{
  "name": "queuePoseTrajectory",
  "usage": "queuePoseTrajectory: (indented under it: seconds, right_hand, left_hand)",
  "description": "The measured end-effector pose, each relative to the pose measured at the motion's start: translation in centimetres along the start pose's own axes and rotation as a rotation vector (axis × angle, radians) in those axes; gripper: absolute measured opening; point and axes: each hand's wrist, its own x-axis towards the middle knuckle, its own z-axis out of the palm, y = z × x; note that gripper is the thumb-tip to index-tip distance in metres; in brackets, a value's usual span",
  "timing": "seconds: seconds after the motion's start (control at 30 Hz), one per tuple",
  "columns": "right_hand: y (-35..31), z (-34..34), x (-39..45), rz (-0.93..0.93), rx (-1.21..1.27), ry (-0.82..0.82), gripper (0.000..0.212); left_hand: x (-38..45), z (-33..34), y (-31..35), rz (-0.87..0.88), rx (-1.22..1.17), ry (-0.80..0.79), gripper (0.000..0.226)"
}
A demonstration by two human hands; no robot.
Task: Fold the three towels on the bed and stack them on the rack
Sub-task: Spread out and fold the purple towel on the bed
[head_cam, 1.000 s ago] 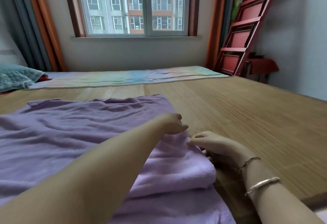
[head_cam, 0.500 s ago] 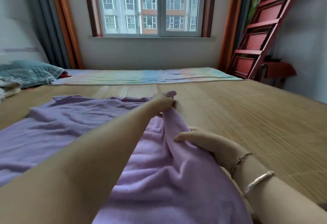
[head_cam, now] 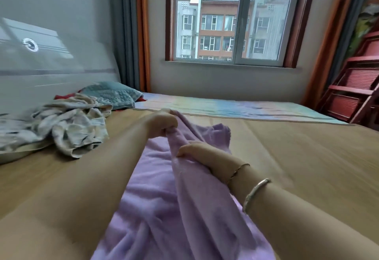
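a teal pillow point(head_cam: 111, 95) lies by the grey headboard point(head_cam: 51, 58), with a window point(head_cam: 231, 19) beyond.

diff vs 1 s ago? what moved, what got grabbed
The left hand took hold of the purple towel at its far edge and lifted it, gathering the flat-spread towel into a raised bunch. The right hand closed its grip on the lifted fold. The view swung left, bringing a crumpled pale towel into sight. The bed mat is unchanged.

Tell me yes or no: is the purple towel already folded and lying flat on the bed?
No: the purple towel is bunched and lifted, gripped by the left hand and the right hand.
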Motion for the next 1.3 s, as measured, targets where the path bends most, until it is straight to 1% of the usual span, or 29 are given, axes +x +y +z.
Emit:
queuePoseTrajectory:
  seconds: [0.07, 0.17, 0.2, 0.3, 0.37, 0.47, 0.5, 0.57, 0.6, 0.67, 0.73, 0.83, 0.87, 0.93, 1.0, 1.07, 1.17, 1.23, 1.3]
  right_hand:
    - [-0.6, 3.4, 2.2, -0.004, 0.032, -0.014, 0.037]
    - [-0.4, 7.6, 5.7, -0.060, 0.174, -0.052, 0.033]
    - [-0.5, 8.8, 6.6, -0.059, 0.162, -0.059, 0.031]
    - [-1.0, 10.4, 8.4, 0.044, -0.063, -0.011, 0.033]
    - [-1.4, 11.5, 9.6, 0.075, -0.082, 0.005, 0.035]
    - [-2.0, 13.0, 10.7, 0.061, -0.077, 0.021, 0.034]
    - [-1.8, 13.5, 11.0, 0.065, -0.067, 0.007, 0.035]
    - [-1.3, 14.6, 11.4, 0.121, 0.008, -0.083, 0.040]
    - [-1.0, 15.1, 11.4, 0.169, 0.047, -0.139, 0.043]
    - [-0.4, 15.9, 11.3, 0.226, 0.128, -0.177, 0.046]
    - [-0.1, 15.7, 11.1, 0.213, 0.222, -0.155, 0.045]
    - [-0.5, 14.9, 10.1, 0.196, 0.288, -0.159, 0.041]
    - [-0.7, 14.8, 9.6, 0.212, 0.302, -0.156, 0.038]
    - [-1.3, 15.3, 8.2, 0.249, 0.302, -0.136, 0.041]
    - [-2.0, 15.8, 6.1, 0.276, 0.323, -0.124, 0.051]
    - [-2.6, 16.4, 4.0, 0.278, 0.416, -0.173, 0.059]
    - [-2.9, 17.0, 0.9, 0.253, 0.526, -0.258, 0.058]
    - [-2.8, 16.9, 0.1, 0.218, 0.453, -0.215, 0.053]
    - [-2.4, 16.5, -0.6, 0.151, 0.266, -0.108, 0.047]
  left_hand:
    - [-0.1, -2.5, -2.7, -0.041, 0.046, 0.035, 0.042]
    - [0.7, -5.6, -7.0, -0.121, 0.030, 0.046, 0.055]
    - [1.2, -6.3, -8.4, -0.138, 0.023, 0.042, 0.059]
    - [2.3, -7.0, -10.5, -0.095, -0.004, 0.035, 0.066]
    - [3.2, -7.6, -11.2, -0.053, -0.055, 0.040, 0.068]
    - [4.8, -8.5, -12.5, -0.021, -0.139, 0.030, 0.068]
    - [4.7, -8.6, -13.1, -0.026, -0.152, 0.031, 0.064]
    - [4.3, -8.9, -15.1, -0.097, -0.171, 0.047, 0.056]
    - [4.0, -9.0, -16.2, -0.145, -0.172, 0.066, 0.056]
    - [2.4, -9.4, -17.6, -0.239, -0.192, 0.123, 0.045]
    - [0.6, -9.9, -18.0, -0.286, -0.212, 0.152, 0.037]
    - [-3.2, -10.3, -16.7, -0.288, -0.126, 0.120, 0.017]
    - [-4.5, -10.2, -16.1, -0.300, -0.092, 0.101, 0.016]
    - [-7.2, -9.9, -15.6, -0.357, -0.022, 0.069, 0.017]
    - [-9.7, -9.5, -15.3, -0.444, -0.010, 0.049, 0.019]
    - [-11.6, -9.1, -14.8, -0.516, -0.052, 0.032, 0.022]
    - [-14.7, -9.0, -14.4, -0.551, -0.084, 0.074, 0.032]
    - [-16.3, -9.2, -14.2, -0.543, -0.075, 0.093, 0.037]
    - [-18.0, -9.0, -14.0, -0.554, -0.032, 0.068, 0.043]
